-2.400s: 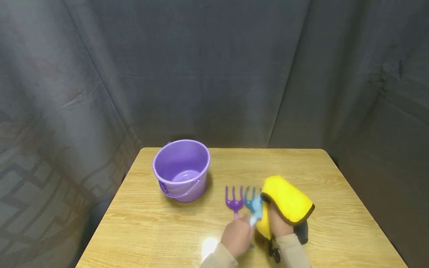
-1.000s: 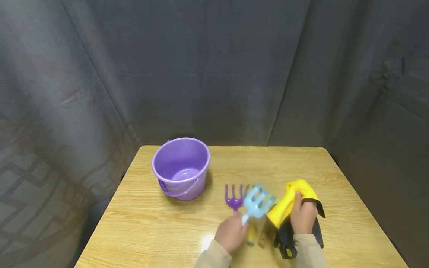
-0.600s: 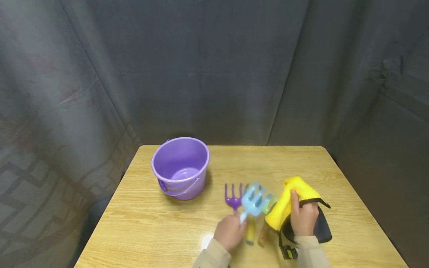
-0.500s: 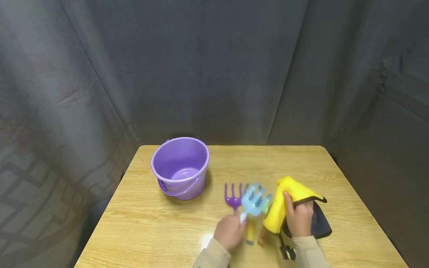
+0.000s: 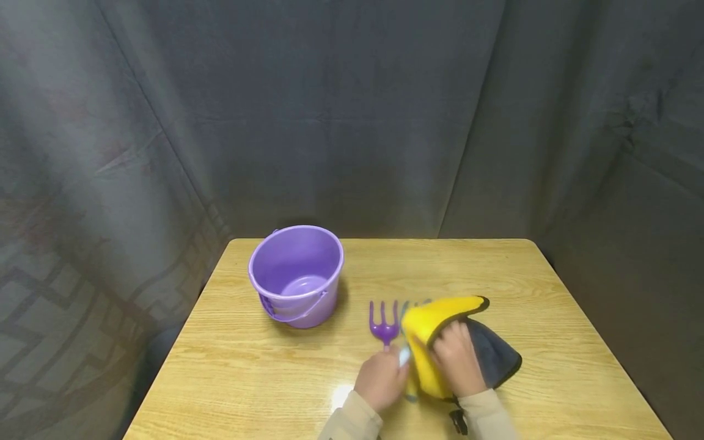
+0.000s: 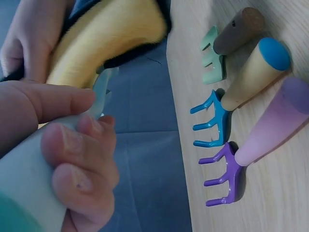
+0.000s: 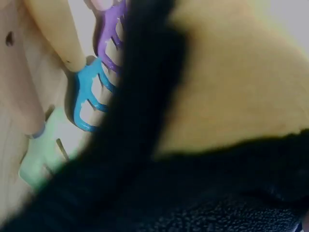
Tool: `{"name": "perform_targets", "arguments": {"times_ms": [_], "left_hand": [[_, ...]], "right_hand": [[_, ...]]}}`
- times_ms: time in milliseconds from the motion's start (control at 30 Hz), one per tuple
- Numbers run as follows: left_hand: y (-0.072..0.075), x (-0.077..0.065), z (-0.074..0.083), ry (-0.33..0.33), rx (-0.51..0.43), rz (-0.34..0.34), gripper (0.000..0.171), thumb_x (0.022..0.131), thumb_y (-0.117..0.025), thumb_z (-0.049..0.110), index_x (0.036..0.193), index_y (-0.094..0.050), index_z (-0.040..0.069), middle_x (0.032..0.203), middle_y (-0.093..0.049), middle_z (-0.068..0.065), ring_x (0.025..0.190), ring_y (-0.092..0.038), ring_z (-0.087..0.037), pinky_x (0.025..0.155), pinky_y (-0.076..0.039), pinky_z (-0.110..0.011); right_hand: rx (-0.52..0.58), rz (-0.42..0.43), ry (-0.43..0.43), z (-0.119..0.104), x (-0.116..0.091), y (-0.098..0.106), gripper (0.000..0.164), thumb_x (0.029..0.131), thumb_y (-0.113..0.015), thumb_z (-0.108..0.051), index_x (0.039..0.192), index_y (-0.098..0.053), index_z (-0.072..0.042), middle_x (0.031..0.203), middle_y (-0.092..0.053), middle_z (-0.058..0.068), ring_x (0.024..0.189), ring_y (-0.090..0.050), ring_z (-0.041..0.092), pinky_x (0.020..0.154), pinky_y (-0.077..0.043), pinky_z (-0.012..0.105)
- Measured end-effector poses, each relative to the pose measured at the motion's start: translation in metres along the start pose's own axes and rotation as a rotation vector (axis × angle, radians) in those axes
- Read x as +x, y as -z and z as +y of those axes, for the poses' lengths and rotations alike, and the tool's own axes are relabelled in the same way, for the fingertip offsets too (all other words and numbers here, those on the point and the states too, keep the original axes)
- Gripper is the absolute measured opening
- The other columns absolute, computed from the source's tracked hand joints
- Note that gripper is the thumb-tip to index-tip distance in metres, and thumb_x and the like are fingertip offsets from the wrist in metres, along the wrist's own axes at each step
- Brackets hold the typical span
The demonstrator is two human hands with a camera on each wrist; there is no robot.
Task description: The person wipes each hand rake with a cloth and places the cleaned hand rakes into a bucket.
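My left hand (image 5: 379,380) grips the pale handle (image 6: 29,164) of a small toy rake. Its light blue head (image 6: 102,89) shows only partly in the left wrist view, the rest being covered by cloth. With my right hand (image 5: 458,360) I hold a yellow and dark grey cloth (image 5: 440,315) with black edging, folded over the rake's head. The cloth's dark side (image 5: 489,351) spreads out to the right of that hand. In the right wrist view the cloth (image 7: 231,87) fills most of the picture, and the right hand is almost entirely hidden there.
On the wooden table (image 5: 264,366) lie a purple rake (image 6: 234,179), a blue rake (image 6: 219,121) and a green rake (image 6: 215,60), side by side. A purple bucket (image 5: 330,305) stands at the back left. A black buckle (image 5: 458,421) hangs by the cloth. Grey curtains (image 5: 352,122) surround the table.
My right hand has moved left with the cloth, from beside the light blue rake to over its head, which is now covered in the head view. The left hand has barely moved.
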State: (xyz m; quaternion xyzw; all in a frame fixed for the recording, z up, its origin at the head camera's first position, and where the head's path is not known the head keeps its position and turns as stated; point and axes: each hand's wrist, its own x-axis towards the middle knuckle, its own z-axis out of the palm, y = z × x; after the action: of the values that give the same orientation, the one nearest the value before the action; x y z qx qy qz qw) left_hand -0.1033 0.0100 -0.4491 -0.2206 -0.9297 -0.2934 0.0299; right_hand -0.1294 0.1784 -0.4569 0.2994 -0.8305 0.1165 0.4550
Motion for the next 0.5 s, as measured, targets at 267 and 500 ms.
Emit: {"name": "perform_targets", "arguments": {"times_ms": [267,500], "left_hand": [[0.002,0.001,0.004,-0.046,0.002,0.041,0.014,0.083,-0.059,0.015,0.075,-0.049,0.008,0.060,-0.041,0.003,0.046,-0.038,-0.008,0.042,-0.032,-0.018],[0.001,0.002,0.008,-0.096,-0.018,0.034,0.010,0.086,-0.056,0.014,0.078,-0.051,0.009,0.057,-0.038,0.006,0.044,-0.034,-0.004,0.041,-0.031,-0.014]], "right_hand": [[0.003,-0.164,-0.071,-0.009,-0.002,0.001,0.017,0.050,-0.071,-0.006,0.060,-0.057,-0.007,0.060,-0.052,0.004,0.056,-0.049,0.023,0.054,-0.041,0.042],[0.012,-0.173,-0.254,-0.015,-0.001,0.001,0.014,0.056,-0.071,-0.004,0.064,-0.060,-0.006,0.067,-0.058,0.011,0.063,-0.054,0.029,0.056,-0.044,0.045]]}}
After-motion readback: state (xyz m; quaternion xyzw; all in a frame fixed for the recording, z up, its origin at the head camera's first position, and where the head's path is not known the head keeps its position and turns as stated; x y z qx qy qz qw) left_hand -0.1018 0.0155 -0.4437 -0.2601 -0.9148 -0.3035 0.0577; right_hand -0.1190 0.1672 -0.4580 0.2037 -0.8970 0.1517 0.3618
